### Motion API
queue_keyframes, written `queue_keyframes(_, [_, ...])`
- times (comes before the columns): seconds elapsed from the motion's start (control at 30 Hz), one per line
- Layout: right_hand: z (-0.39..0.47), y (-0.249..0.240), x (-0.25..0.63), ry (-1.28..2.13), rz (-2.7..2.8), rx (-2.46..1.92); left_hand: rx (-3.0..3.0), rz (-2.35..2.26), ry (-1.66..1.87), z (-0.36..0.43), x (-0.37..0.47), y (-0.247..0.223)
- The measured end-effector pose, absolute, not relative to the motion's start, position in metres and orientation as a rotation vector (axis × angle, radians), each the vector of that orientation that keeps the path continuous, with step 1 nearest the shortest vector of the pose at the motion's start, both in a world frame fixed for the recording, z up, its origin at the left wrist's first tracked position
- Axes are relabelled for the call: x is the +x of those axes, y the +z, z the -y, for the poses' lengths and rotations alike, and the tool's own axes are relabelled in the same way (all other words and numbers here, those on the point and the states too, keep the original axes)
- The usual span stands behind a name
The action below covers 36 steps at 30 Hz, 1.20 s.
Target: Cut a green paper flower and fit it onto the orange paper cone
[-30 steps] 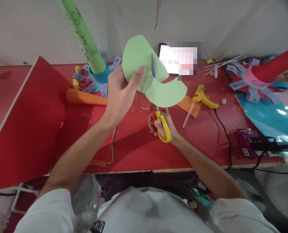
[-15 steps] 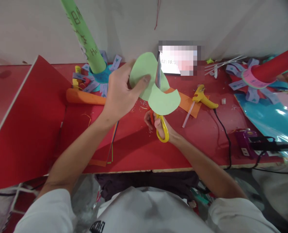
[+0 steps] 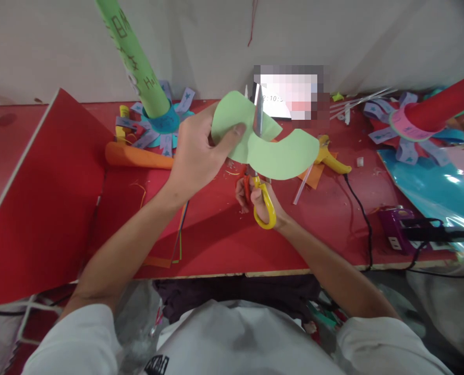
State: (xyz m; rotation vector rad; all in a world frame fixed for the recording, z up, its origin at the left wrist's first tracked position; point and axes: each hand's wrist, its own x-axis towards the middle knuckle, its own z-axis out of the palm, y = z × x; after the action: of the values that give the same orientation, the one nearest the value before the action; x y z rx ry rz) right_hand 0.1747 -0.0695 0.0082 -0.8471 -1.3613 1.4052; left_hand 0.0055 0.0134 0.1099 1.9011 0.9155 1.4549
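My left hand [image 3: 200, 148] pinches a light green paper piece [image 3: 281, 159] between thumb and fingers, holding it above the table. A curved cut runs into the paper, and its cut part fans out to the right as an arc. In my right hand [image 3: 261, 198] are scissors [image 3: 269, 211] with yellow and red handles. Their blades pass through the cut, and one blade sticks up above the paper. My right fingers are in the handle loops, below the paper.
Behind the paper leans a lit screen [image 3: 287, 99]. A yellow glue gun [image 3: 329, 156] with its cord lies to the right, near a purple power socket box [image 3: 396, 229]. A green paper tube [image 3: 138, 62] stands at the left, beside an orange roll [image 3: 138, 155] and a red board [image 3: 40, 203].
The cut in the green paper has grown longer. Its freed arc now reaches farther right and covers part of the glue gun. The scissors have shifted slightly right.
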Motion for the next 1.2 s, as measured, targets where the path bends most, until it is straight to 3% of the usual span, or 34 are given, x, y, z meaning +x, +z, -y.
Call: queue_keyframes(1.2, [0.073,0.014,0.174,1.338,1.317,-0.898,1.879,-1.032,1.266,0.002,0.013,0.108])
